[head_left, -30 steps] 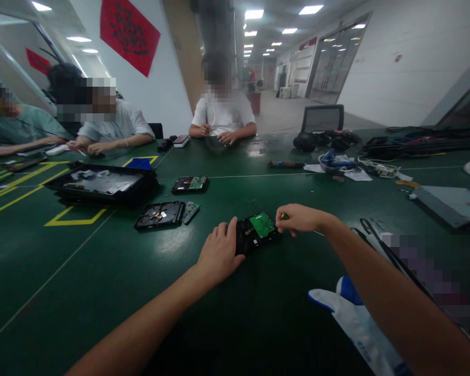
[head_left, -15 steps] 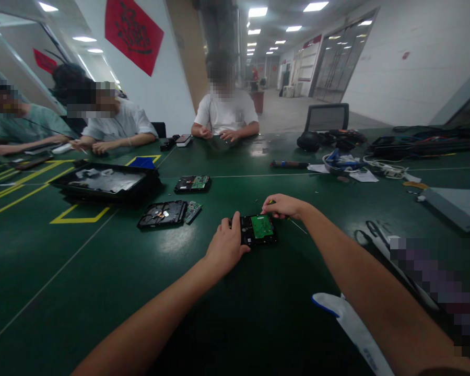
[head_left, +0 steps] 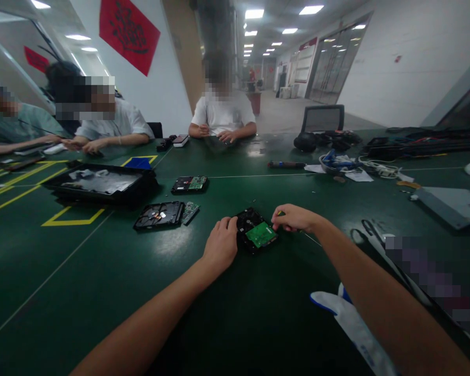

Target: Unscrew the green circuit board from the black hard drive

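A black hard drive [head_left: 246,223] with a green circuit board [head_left: 261,235] lies turned at an angle on the table in front of me. My left hand [head_left: 221,241] is closed on its left edge, the thumb hidden from sight. At the drive's right side, my right hand [head_left: 292,217] pinches a small screwdriver [head_left: 279,213]; only a bit of its yellow handle shows between the fingers, and its tip cannot be made out. To the left are an opened drive casing [head_left: 159,215], a loose circuit board [head_left: 190,213] and another hard drive [head_left: 189,184].
A black tray [head_left: 102,180] stands at the left on the green table [head_left: 102,292]. White-and-blue gloves [head_left: 352,324] lie under my right forearm, near scissors [head_left: 370,232]. Farther right are a grey metal box [head_left: 450,206] and cables [head_left: 384,167]. Several people sit across the table.
The hard drive has been turned clockwise, its green board now nearer me. My left hand has shifted to its left edge, and my right hand has moved slightly right and nearer me.
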Demonstrator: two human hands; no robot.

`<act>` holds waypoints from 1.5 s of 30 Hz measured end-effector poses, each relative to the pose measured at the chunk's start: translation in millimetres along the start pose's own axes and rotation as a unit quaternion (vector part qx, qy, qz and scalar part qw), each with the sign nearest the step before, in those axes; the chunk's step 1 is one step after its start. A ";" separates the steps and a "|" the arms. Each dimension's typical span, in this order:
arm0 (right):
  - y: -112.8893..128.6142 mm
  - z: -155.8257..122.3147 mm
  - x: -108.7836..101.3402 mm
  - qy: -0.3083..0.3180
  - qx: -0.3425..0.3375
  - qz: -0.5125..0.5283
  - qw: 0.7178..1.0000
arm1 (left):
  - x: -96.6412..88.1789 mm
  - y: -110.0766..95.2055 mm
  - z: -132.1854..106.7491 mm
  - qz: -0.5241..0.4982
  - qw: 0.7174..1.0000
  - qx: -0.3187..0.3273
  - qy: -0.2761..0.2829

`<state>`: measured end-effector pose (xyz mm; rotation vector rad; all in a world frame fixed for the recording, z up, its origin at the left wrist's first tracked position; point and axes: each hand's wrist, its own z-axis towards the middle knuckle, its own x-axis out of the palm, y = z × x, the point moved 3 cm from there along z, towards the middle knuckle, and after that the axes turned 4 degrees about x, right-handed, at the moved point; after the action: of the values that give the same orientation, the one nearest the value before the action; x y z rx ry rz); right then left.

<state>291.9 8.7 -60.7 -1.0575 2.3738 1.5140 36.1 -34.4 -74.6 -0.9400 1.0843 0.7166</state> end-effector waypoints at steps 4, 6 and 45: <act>0.9 -1.7 5.9 0.002 -0.001 0.000 1.000 | 1.6 -14.2 -16.3 -0.082 0.996 -0.019 -0.022; 3.2 -1.4 7.6 -0.002 0.001 -0.007 1.000 | 0.2 -22.8 -21.8 -0.107 0.994 -0.021 -0.021; 36.7 -1.5 -5.4 -0.196 -0.041 -0.292 0.935 | 7.8 -10.8 30.8 -0.185 0.964 0.191 0.014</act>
<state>273.5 19.2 -30.3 -1.1977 1.5559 1.4286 60.3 -11.2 -73.7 -0.7885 0.9889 0.1762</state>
